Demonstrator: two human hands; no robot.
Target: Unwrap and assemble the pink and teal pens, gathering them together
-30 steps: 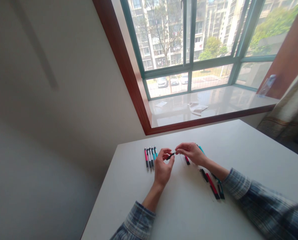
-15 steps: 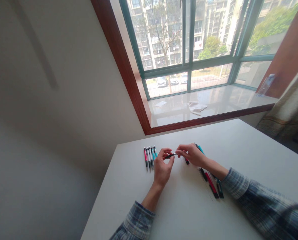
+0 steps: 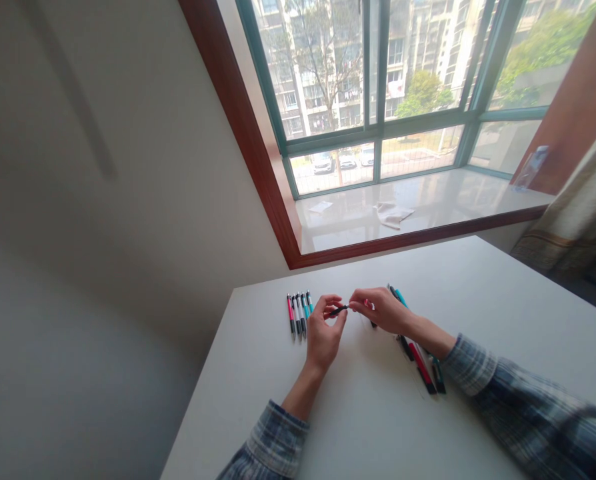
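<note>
My left hand (image 3: 323,340) pinches a pen part with a black grip (image 3: 336,311) between thumb and fingers, held above the table. At its right end, the closed fingertips of my right hand (image 3: 381,309) meet a thin, light-coloured end. Whether that end is a tip or a refill is too small to tell. Left of my left hand, several pens (image 3: 298,316) in red, white and teal lie side by side. Beneath and beside my right hand and forearm are loose pen parts, among them a red barrel (image 3: 421,367) and a teal one (image 3: 401,298), partly covered.
The white table (image 3: 368,427) stands against the wall under a window. On the sill (image 3: 443,200) lie a crumpled cloth (image 3: 392,215) and a white paper piece (image 3: 321,207). A clear bottle (image 3: 532,168) stands at its right end, near a curtain (image 3: 573,220).
My hands are slightly closer together, and the gap between the black grip and my right fingertips has narrowed. The pens on the table stay put.
</note>
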